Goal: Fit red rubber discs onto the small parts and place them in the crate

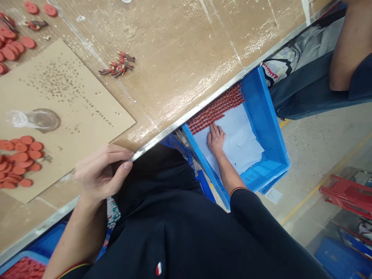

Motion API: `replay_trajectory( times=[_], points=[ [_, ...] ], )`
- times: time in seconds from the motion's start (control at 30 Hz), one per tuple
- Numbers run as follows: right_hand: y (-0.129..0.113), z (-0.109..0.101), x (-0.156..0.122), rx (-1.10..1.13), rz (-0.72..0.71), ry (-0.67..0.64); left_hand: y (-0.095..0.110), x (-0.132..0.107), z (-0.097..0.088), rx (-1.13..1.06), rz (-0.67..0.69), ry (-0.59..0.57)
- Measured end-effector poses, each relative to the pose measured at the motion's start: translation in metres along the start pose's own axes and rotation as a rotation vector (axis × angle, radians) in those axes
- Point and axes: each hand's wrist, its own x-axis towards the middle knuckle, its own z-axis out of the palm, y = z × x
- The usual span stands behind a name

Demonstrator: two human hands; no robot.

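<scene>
Centre right, my right hand (216, 140) lies flat and empty on the white paper sheet (242, 145) lining the blue plastic crate (269, 128), probably to separate layers. My fingertips touch its rows of small red parts (216, 110). Lower left, my left hand (100, 170), half-curled and empty, braces on the metal table edge (162, 136).

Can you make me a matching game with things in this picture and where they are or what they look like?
1 left hand
2 right hand
3 discs
4 cup

A see-through
B on white paper in the blue bin
C at the table's metal edge
D orange-red, heaped

Pairs: 1-C, 2-B, 3-D, 4-A
</scene>
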Motion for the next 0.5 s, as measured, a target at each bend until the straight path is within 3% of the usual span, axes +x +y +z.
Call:
replay_trajectory(
  times=[0.5],
  points=[
    [0.0017,-0.0002,-0.0007,0.035,-0.015,0.026,0.0032,0.0025,0.0008,0.003,0.005,0.009]
  ],
)
